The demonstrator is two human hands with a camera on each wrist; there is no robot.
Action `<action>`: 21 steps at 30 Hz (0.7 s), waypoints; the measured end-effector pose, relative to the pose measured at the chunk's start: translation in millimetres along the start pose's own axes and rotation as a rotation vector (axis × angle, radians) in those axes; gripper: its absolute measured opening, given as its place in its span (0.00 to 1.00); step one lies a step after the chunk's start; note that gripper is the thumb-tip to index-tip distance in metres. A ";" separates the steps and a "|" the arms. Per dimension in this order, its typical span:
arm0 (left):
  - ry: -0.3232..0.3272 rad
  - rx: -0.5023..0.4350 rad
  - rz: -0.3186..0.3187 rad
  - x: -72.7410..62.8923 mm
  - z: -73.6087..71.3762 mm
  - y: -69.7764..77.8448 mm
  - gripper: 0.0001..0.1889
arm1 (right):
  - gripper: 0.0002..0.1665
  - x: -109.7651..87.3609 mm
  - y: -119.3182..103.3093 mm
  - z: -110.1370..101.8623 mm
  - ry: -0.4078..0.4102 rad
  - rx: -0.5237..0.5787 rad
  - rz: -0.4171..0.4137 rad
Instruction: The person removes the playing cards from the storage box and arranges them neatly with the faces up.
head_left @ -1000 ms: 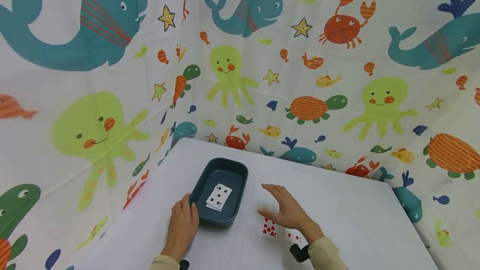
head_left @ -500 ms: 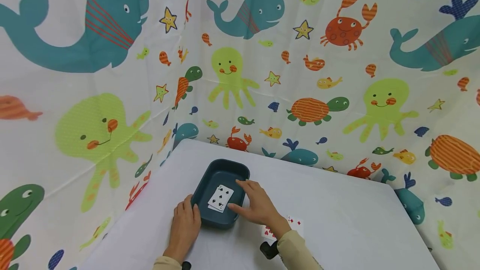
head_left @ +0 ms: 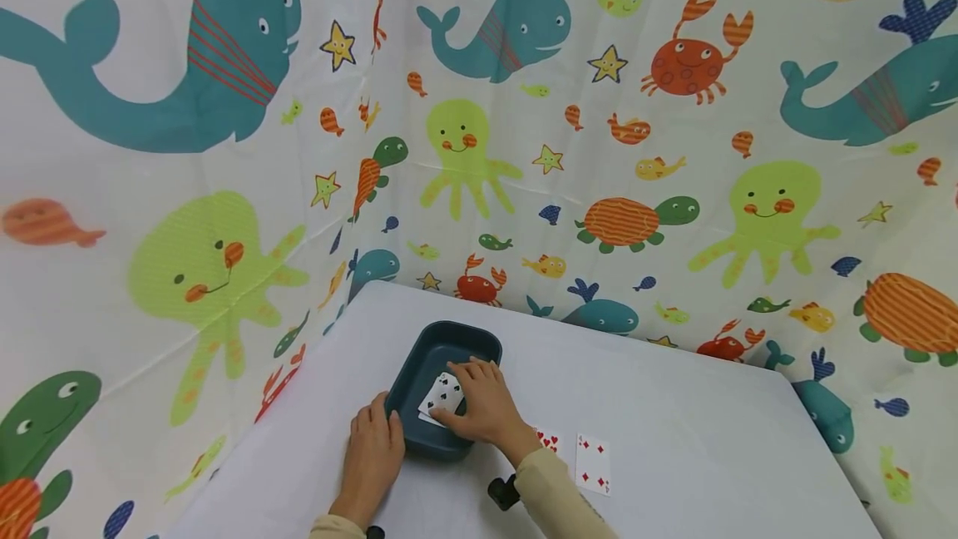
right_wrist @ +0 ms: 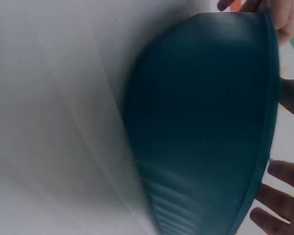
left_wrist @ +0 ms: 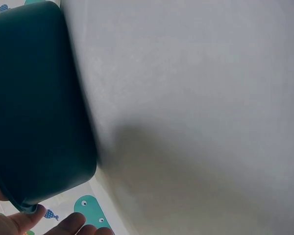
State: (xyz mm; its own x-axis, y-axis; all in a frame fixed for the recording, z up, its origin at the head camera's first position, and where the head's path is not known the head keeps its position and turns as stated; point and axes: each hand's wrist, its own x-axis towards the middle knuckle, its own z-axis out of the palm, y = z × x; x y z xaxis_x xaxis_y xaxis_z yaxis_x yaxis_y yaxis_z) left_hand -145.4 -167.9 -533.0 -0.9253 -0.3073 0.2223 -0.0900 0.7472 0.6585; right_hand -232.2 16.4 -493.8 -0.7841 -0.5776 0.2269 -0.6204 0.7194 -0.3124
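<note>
A dark teal tray (head_left: 449,335), deep and rounded at the corners, lies on the white table. Inside it are playing cards (head_left: 441,393), a spade card on top and another edge showing beneath. My left hand (head_left: 372,447) holds the tray's near-left corner, with its thumb against the near wall and its fingers along the left side. Over the tray's right rim reaches my right hand (head_left: 482,406), thumb and fingers spread apart across the right part of the cards. The right wrist view shows its fingers (right_wrist: 284,200) beyond the rim; that hand covers part of the cards.
A four of diamonds (head_left: 594,464) lies face up on the table (head_left: 696,439) to the right. Beside it a hearts card (head_left: 546,439) is partly hidden by the right forearm. A sea-animal curtain (head_left: 524,190) hangs behind and to the left.
My right hand has moved left from above the red cards to over the spade cards in the tray, uncovering the four of diamonds. My left hand stays at the tray's corner.
</note>
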 end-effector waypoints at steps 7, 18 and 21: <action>-0.005 0.004 -0.002 0.0 0.2 -1.8 0.22 | 0.46 12.1 -5.5 7.3 -0.033 -0.079 0.009; -0.021 -0.003 -0.026 -1.8 -1.1 0.6 0.23 | 0.47 18.5 -2.4 23.2 -0.109 -0.235 0.070; -0.019 -0.002 -0.025 -1.5 -1.9 1.6 0.23 | 0.48 20.4 -1.5 25.3 -0.121 -0.270 0.077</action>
State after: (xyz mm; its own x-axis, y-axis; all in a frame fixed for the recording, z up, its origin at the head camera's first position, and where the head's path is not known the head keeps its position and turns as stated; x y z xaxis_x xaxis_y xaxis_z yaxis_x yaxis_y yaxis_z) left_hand -143.5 -167.3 -530.9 -0.9297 -0.3143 0.1918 -0.1123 0.7381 0.6653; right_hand -246.9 -6.2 -512.0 -0.8314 -0.5474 0.0953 -0.5539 0.8301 -0.0644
